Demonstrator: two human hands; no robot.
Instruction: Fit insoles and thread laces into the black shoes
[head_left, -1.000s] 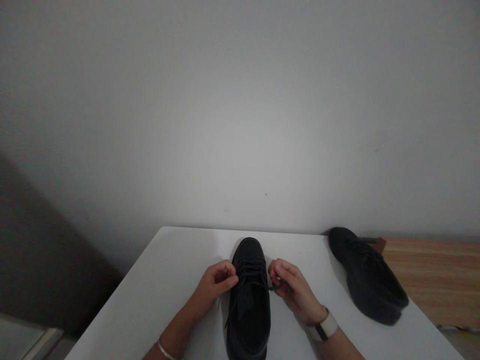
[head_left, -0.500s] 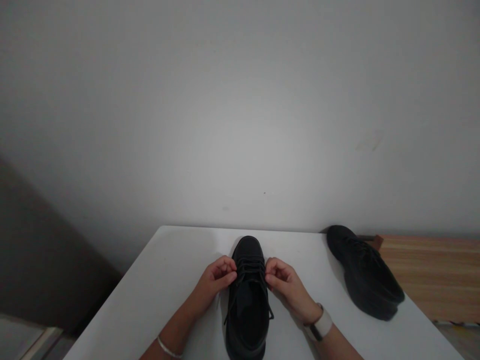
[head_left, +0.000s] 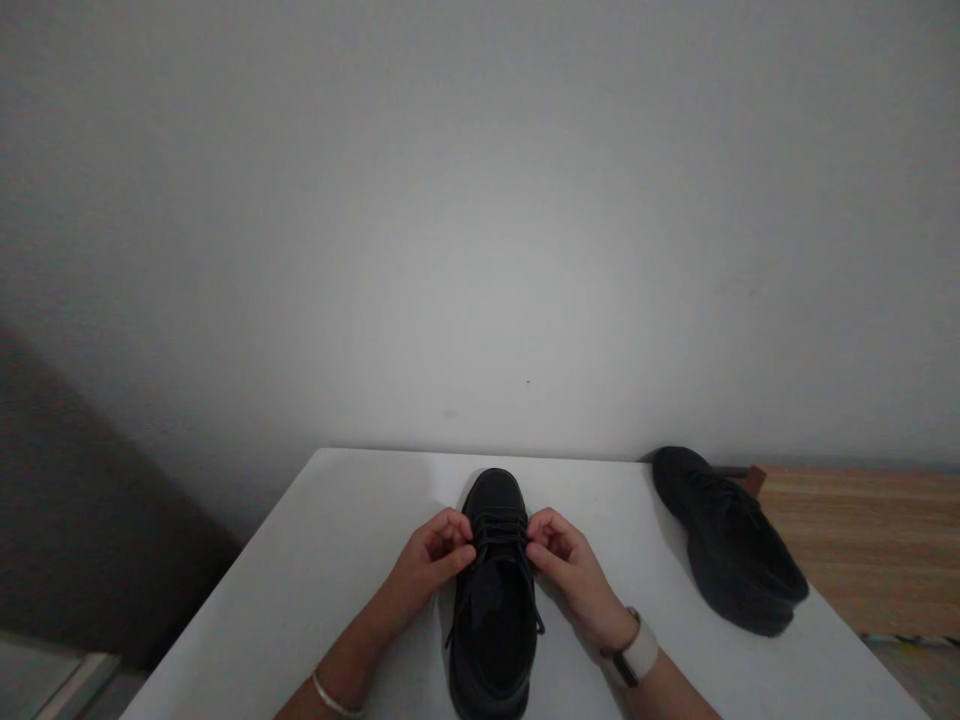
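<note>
Over the last second you drew your right hand (head_left: pixel 564 560) inward until both it and your left hand (head_left: pixel 435 553) pinched the laces (head_left: pixel 498 532) of the black shoe (head_left: pixel 493 600) standing mid-table (head_left: pixel 315 590), fingers curled shut, so the lacing was being snugged.

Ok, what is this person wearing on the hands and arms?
Both forearms are bare, with no sleeves in view. The left hand has a thin silver bangle at the wrist. The right hand has a smartwatch with a pale band and dark face. No gloves or rings are visible.
</note>
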